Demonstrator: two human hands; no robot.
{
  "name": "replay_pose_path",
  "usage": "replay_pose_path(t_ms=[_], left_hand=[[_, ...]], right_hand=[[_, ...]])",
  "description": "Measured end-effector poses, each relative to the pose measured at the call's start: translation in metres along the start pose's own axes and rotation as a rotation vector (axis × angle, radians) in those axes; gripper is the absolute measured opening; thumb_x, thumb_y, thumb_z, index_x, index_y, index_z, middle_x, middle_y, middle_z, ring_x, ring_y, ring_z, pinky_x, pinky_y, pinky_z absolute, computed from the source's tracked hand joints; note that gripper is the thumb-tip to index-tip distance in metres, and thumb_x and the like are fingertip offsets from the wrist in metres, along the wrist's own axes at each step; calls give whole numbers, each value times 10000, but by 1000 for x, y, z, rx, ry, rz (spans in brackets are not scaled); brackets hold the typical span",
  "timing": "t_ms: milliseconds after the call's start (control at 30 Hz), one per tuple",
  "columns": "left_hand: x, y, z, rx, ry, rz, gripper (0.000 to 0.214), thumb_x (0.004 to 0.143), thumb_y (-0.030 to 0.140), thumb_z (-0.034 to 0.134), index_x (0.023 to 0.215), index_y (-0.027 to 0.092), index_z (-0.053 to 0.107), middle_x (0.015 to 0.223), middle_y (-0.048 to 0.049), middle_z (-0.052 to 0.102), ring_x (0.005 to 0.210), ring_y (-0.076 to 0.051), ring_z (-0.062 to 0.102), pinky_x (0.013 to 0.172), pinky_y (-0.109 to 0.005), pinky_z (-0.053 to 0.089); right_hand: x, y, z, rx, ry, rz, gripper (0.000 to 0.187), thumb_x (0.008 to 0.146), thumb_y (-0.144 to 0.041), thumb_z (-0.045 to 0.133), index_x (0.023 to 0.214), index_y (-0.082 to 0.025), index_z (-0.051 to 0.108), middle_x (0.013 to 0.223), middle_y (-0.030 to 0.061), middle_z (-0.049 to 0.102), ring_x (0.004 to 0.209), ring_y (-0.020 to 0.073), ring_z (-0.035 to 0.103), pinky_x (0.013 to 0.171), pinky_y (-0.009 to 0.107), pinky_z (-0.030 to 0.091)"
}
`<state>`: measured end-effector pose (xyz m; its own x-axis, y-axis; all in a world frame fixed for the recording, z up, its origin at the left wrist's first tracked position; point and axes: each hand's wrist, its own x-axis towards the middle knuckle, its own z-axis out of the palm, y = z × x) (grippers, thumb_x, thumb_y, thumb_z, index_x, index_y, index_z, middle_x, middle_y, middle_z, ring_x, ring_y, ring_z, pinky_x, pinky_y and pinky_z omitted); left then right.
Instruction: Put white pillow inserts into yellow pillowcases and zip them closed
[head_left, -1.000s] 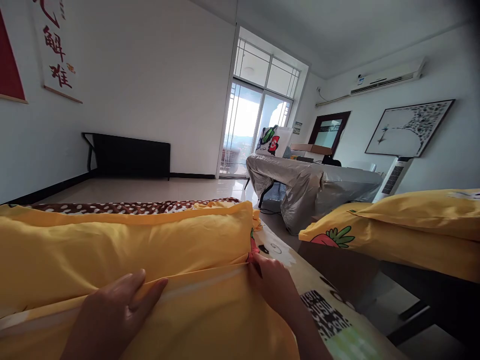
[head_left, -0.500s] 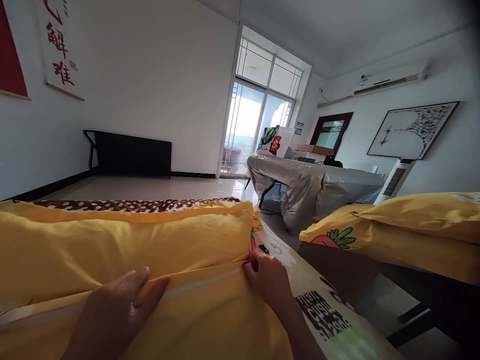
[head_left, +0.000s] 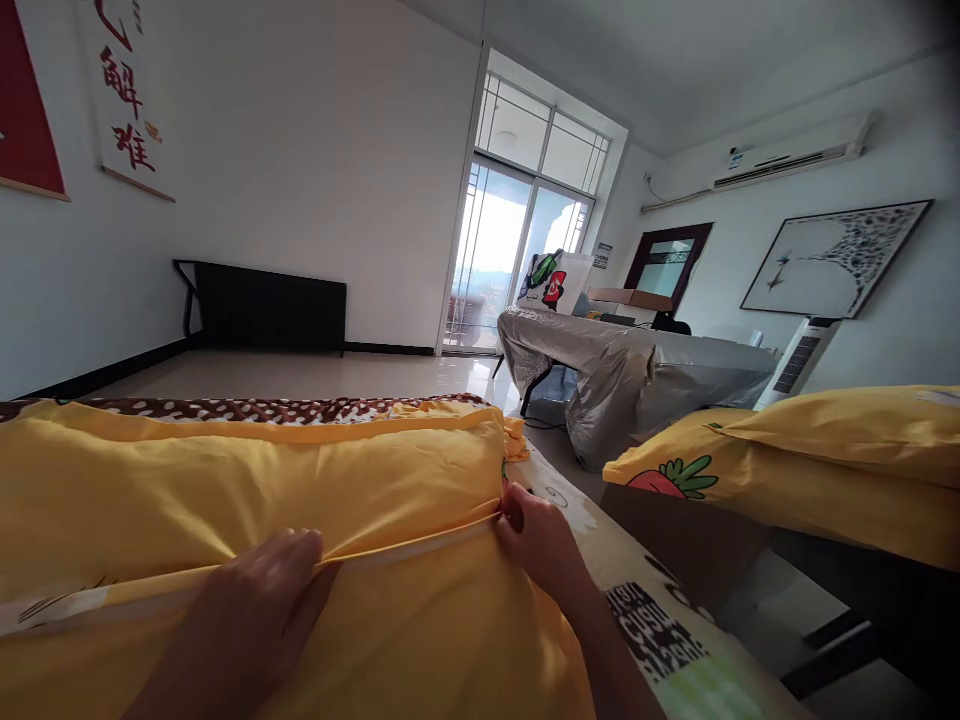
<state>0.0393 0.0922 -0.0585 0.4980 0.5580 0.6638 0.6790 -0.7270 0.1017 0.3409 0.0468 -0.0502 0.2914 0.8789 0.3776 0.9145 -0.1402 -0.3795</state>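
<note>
A plump yellow pillowcase [head_left: 270,480] lies in front of me, with a folded hem [head_left: 420,546] running across its middle. My left hand [head_left: 251,600] is closed on this hem near the centre, thumb pressed against the fingers, and the cloth puckers around them. At the hem's right end, my right hand [head_left: 541,540] pinches the edge of the same pillowcase. The fabric between both hands is drawn fairly straight. What fills the case is hidden.
Below lies a patterned, pale sheet [head_left: 660,590], with a brown spotted blanket [head_left: 225,408] behind. To the right, another yellow pillow [head_left: 825,450] with a carrot print rests on a dark surface. A plastic-covered table [head_left: 600,345] stands farther back.
My left hand has closed from a looser, thumb-apart pose onto the hem, which now puckers there. The right hand keeps its pinch at the right end. The view has shifted slightly.
</note>
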Motion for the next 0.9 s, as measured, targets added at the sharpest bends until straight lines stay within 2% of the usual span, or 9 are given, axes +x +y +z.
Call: replay_pose_path(t_ms=[100,200,333,467,567,667,767,900], left_hand=[[0,-3,-3,-14,-43,14,294,941,328,376,720,225,542,694,23,598,612,-136,578,564,-268,394],[-1,-5,-3,9,9,68,241,936,290,390,777,233,561,760,21,609,675,-135,589,600,-255,404],[0,-7,-5,12,77,160,195,919,235,403,813,241,566,796,23,611,734,-132,588,640,-232,410],[2,-10,-6,17,37,154,188,893,193,426,770,235,562,772,20,595,715,-137,565,629,-234,394],[1,-11,-4,11,-13,147,193,885,184,432,753,231,564,766,16,582,711,-143,544,626,-242,378],[-1,-11,1,20,11,133,236,890,149,389,761,219,573,786,0,573,750,-162,523,685,-263,371],[-3,-14,4,71,38,92,264,872,100,365,732,203,565,768,-16,548,752,-181,495,722,-295,355],[1,-28,2,150,-13,67,256,844,115,366,762,203,592,803,-33,582,755,-193,511,700,-311,367]], right_hand=[[-3,-1,2,102,-19,-126,110,709,-97,448,724,-203,472,652,-38,545,605,117,482,559,209,298],[-5,-3,6,124,-9,-212,143,708,-75,437,730,-206,490,674,-33,551,627,122,486,592,209,333],[-3,-2,12,34,130,-314,186,711,-43,437,726,-199,536,749,-4,588,709,137,508,693,230,360],[4,5,16,-95,218,-356,154,749,-65,464,704,-188,544,760,21,605,759,160,521,767,263,351],[7,9,18,-194,184,-343,140,776,-86,468,726,-183,556,788,31,627,786,166,537,782,273,334],[7,10,18,-271,124,-334,153,780,-87,461,749,-187,572,823,29,636,819,164,552,778,273,316],[3,7,11,-304,64,-352,153,752,-78,476,699,-192,562,788,9,632,787,150,556,756,274,302],[-5,4,-1,-354,37,-379,157,736,-69,487,676,-191,564,771,1,637,748,141,561,736,290,281]])
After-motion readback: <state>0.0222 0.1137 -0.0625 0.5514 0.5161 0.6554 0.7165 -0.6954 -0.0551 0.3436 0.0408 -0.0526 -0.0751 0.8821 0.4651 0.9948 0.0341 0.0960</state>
